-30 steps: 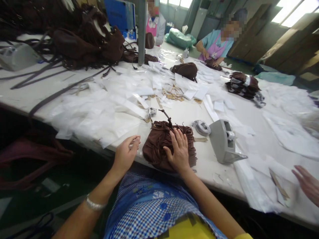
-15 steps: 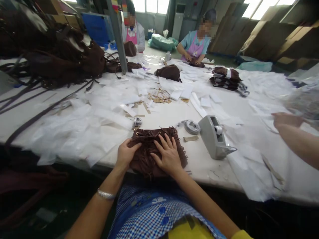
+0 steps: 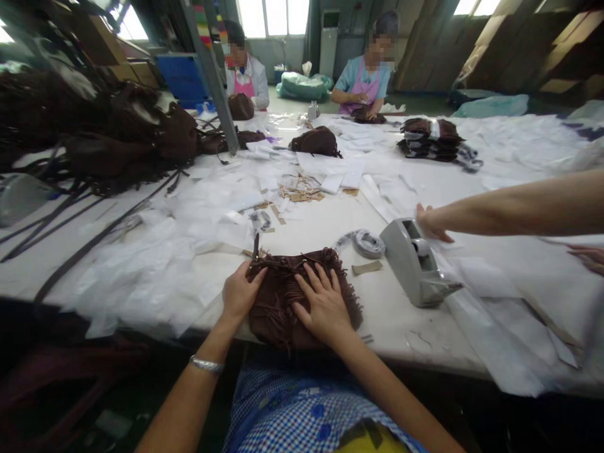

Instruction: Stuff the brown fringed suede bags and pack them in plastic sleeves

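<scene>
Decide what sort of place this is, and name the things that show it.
Probably a bag workshop or factory: heaped brown bags lie on a long white table, a grey tape dispenser stands on it, and aproned co-workers are on its far side.

Bag [image 3: 278, 314] on table [image 3: 321, 229], tape dispenser [image 3: 409, 267] right, loose sheets [image 3: 160, 264] left.

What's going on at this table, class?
The person's left hand is on the upper left corner of a fringed brown bag, and the right hand lies spread on top. The bag lies at the table's near edge, a grey tape dispenser to its right. Another person's hand is beside the dispenser. Beyond, two people have brown pieces before them.
</scene>
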`<state>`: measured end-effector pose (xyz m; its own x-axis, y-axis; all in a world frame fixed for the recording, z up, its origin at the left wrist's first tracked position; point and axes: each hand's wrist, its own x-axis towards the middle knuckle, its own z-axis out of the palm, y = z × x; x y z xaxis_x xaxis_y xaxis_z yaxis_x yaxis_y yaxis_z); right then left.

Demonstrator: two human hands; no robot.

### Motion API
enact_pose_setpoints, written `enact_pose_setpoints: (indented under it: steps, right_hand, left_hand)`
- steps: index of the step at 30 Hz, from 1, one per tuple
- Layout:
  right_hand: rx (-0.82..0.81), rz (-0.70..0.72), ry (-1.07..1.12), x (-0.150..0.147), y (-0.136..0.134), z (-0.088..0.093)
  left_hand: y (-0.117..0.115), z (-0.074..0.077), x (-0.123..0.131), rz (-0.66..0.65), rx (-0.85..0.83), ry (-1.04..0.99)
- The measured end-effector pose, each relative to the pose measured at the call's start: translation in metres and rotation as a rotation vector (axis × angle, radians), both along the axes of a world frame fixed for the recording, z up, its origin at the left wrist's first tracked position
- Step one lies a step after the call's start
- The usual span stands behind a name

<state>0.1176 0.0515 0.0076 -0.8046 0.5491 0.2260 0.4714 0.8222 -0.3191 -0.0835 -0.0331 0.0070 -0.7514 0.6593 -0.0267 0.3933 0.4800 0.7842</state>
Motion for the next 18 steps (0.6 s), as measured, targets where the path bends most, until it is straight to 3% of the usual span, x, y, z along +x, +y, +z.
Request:
enact_pose_setpoints:
  steps: [2, 5, 7, 10, 11, 13, 14, 16, 18]
  right_hand:
    - [-0.010, -0.005, -0.020, -0.001, 0.001, -0.001]
    - [-0.024, -0.014, -0.022, -0.002, 0.000, -0.001]
    - [-0.033, -0.015, -0.001, -0.002, -0.002, -0.001]
    - [-0.045, -0.015, 0.074, -0.003, -0.004, -0.003]
    - [-0.054, -0.018, 0.116, -0.002, -0.003, -0.004]
    - [-0.091, -0.029, 0.240, 0.001, 0.000, -0.007]
    - [-0.122, -0.043, 0.327, 0.004, 0.002, -0.009]
    - [-0.203, -0.086, 0.526, 0.010, 0.008, -0.012]
    - [-0.289, -0.149, 0.706, 0.016, 0.012, -0.012]
  left_hand:
    - [-0.005, -0.002, -0.005, 0.043, -0.194, 0.239]
    - [-0.013, 0.008, -0.011, 0.029, -0.342, 0.306]
    - [-0.016, 0.024, -0.004, 0.052, -0.255, 0.353]
    - [-0.017, 0.046, 0.038, 0.087, 0.148, 0.486]
    - [-0.016, 0.049, 0.059, -0.004, 0.279, 0.433]
    - [-0.013, 0.046, 0.101, -0.338, 0.420, 0.267]
    - [-0.010, 0.041, 0.118, -0.474, 0.412, 0.238]
    - [-0.004, 0.025, 0.139, -0.621, 0.310, 0.325]
    - [-0.002, 0.010, 0.139, -0.692, 0.133, 0.492]
